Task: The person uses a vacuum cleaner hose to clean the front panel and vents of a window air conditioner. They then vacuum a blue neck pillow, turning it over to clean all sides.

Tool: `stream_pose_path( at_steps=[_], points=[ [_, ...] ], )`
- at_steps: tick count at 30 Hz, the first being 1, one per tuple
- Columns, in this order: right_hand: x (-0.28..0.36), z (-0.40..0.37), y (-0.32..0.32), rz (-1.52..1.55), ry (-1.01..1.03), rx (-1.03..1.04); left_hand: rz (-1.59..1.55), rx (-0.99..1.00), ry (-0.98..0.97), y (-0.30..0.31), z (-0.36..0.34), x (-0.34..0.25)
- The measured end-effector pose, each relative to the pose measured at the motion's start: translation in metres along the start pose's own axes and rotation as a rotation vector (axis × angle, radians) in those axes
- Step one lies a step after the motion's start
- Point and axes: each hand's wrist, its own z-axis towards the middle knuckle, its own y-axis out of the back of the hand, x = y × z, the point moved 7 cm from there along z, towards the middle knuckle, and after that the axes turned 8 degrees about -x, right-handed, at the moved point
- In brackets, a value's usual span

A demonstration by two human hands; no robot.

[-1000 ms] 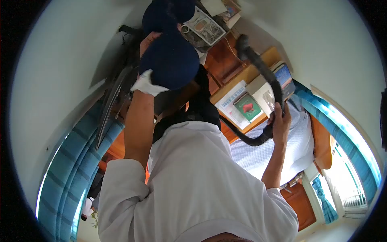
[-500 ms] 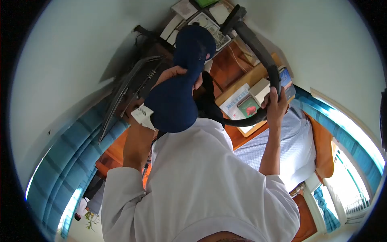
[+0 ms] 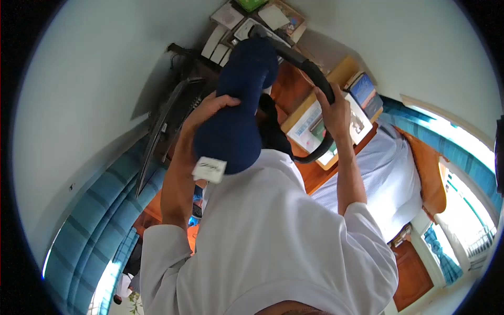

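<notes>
A dark blue padded cushion (image 3: 231,123), narrow in the middle and rounded at both ends, stands before my chest. My left hand (image 3: 212,107) grips its narrow middle from the left, thumb across the front. A white tag (image 3: 209,169) hangs at its lower edge. On the right, my right hand (image 3: 336,113) is closed round a curved black tube (image 3: 310,68). The tube's upper end reaches the top of the cushion, and its lower part bends back toward my shirt. Some of my right fingers are hidden behind the tube.
Books (image 3: 366,94) and papers lie on a wooden board (image 3: 294,118) at the right. Beyond the cushion are white boxes (image 3: 214,44) and a tray. A black framed object (image 3: 157,131) stands left. A bed (image 3: 394,173) is at right; a person (image 3: 124,286) appears lower left.
The tube's upper end has swung left onto the cushion's top, my right hand moving left and up with it. My left thumb now shows across the cushion, and the tag has shifted right.
</notes>
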Motion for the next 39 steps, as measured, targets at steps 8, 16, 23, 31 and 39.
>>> stream_pose_path(
  at_steps=[8, 16, 23, 31, 39],
  points=[
    [0.009, -0.017, 0.034, 0.481, -0.238, 0.022, -0.239, 0.133, -0.426, 0.001, 0.03, -0.037],
    [0.09, -0.004, 0.059, 0.293, -0.039, -0.181, -0.299, -0.241, -0.306, -0.003, 0.064, -0.02],
    [0.115, -0.044, 0.05, 0.323, -0.002, 0.059, -0.871, -0.2, -0.248, 0.026, 0.108, -0.03],
    [0.131, -0.04, 0.114, 0.323, -0.007, -0.146, -0.275, -0.46, -0.697, 0.022, 0.094, -0.068],
    [0.082, -0.059, 0.07, -0.087, 0.185, -0.064, -0.162, -0.486, -0.743, 0.022, 0.075, -0.088]
  ],
)
